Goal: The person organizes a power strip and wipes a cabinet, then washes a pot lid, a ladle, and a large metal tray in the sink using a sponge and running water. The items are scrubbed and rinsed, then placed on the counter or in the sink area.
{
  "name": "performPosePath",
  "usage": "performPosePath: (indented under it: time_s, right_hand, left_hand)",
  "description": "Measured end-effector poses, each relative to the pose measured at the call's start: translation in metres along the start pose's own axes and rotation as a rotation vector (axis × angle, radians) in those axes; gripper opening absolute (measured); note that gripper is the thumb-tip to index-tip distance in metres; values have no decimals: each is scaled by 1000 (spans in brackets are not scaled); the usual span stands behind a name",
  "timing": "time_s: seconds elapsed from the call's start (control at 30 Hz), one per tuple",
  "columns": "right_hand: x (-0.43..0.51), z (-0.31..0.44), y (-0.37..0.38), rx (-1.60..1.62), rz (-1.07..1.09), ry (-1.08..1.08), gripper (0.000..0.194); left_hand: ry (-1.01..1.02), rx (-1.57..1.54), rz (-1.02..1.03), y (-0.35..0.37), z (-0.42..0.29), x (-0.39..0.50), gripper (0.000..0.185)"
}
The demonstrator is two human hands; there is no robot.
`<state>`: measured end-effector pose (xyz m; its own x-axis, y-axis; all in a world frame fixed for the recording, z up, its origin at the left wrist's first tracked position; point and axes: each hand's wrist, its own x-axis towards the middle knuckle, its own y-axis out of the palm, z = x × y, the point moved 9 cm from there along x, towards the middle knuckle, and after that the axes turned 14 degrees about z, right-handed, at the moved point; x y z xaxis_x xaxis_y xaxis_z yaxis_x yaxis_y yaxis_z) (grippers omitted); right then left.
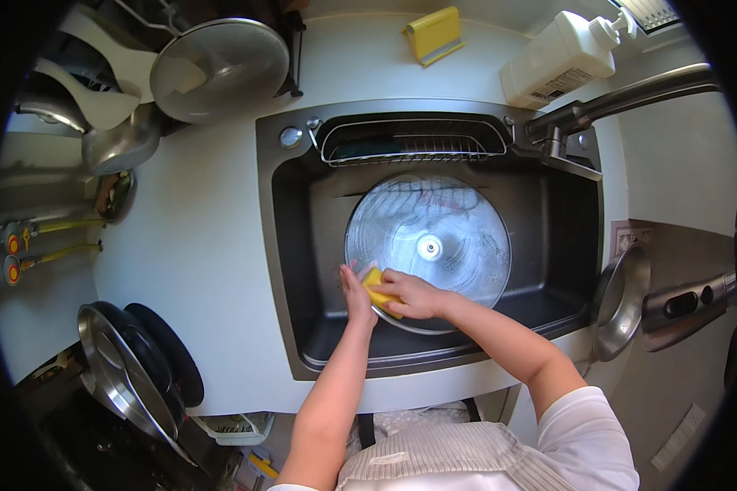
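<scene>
A large round glass pan lid [460, 245] with a metal rim and a small fitting at its centre lies in the dark kitchen sink [559, 245], wet and streaked with suds. My left hand [357, 296] holds the lid by its lower left edge, fingers pointing up. In my right hand [414, 294] is a yellow sponge [378, 291], pressed on the lid near the rim, right beside the left hand. The fingers partly hide the sponge and that stretch of rim.
A wire rack [405, 156] spans the sink's back, with the faucet [565, 119] at right. Behind stand a white pump bottle [559, 61] and a yellow holder [436, 37]. Pans [120, 368] stand at left; a metal bowl [620, 307] is at right.
</scene>
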<state>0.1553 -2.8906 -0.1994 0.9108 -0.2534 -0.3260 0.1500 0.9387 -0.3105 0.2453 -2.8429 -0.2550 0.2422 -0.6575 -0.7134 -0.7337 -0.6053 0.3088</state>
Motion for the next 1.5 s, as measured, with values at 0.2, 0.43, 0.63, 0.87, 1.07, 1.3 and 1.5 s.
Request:
performPosePath:
  time_s: [0.2, 0.43, 0.63, 0.87, 1.07, 1.3, 1.5]
  right_hand:
    - [42, -38, -74, -465, -307, 92, 36]
    - [-103, -136, -147, -665, -580, 840, 42]
    - [-114, -42, 20, -273, 267, 903, 39]
    - [-123, -4, 13, -38, 170, 417, 29]
    - [-173, -115, -109, -1024, 236, 674, 15]
    - [-174, -51, -37, -315, 354, 663, 21]
    - [-66, 5, 1, -318, -22, 51, 26]
  left_hand:
    - [48, 66, 89, 1, 4, 6, 25]
    - [119, 81, -18, -10, 12, 10, 18]
    - [25, 87, 15, 3, 12, 4, 18]
    - [18, 176, -2, -4, 3, 6, 25]
    - [43, 245, 53, 7, -2, 8, 26]
    - [23, 181, 1, -5, -2, 8, 24]
    - [-15, 218, 30, 4, -2, 10, 23]
